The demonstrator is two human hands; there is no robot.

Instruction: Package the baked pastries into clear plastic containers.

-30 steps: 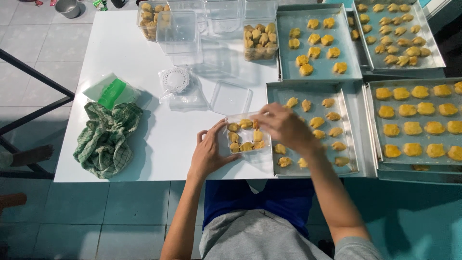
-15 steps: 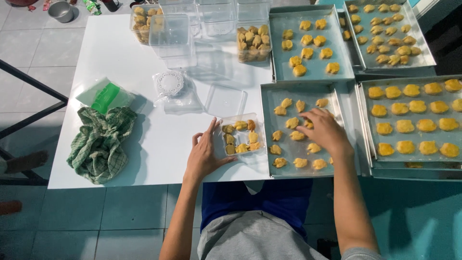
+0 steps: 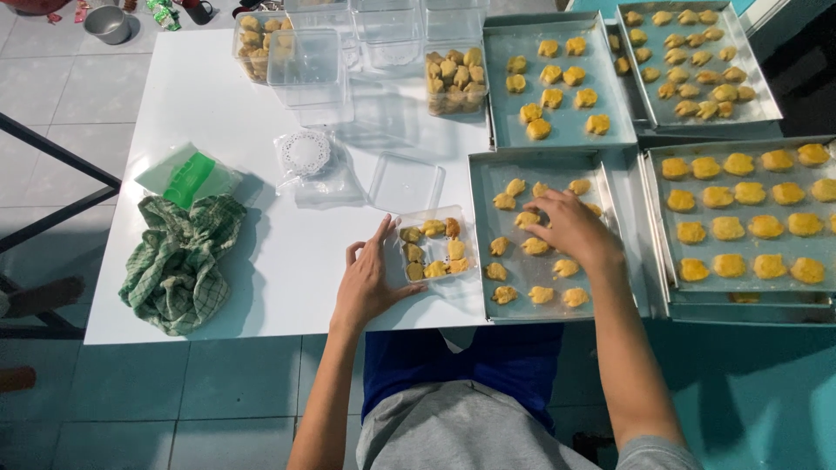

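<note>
Clear square plastic box [image 3: 433, 249] is steadied by open left hand [image 3: 366, 283] at frame centre; right hand [image 3: 570, 228], fingers curled over a yellow cookie [image 3: 526, 219] on the metal tray [image 3: 481, 226], grip not discernible.

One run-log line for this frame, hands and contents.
left hand: steadies clear box, part-filled with cookies | right hand: fingers on cookie in near tray | lid lies behind box

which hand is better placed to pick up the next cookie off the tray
Right. The right hand is already over the near tray, fingertips on a cookie. The left hand rests on the table, steadying the clear box, so it is probably best left there.
</note>
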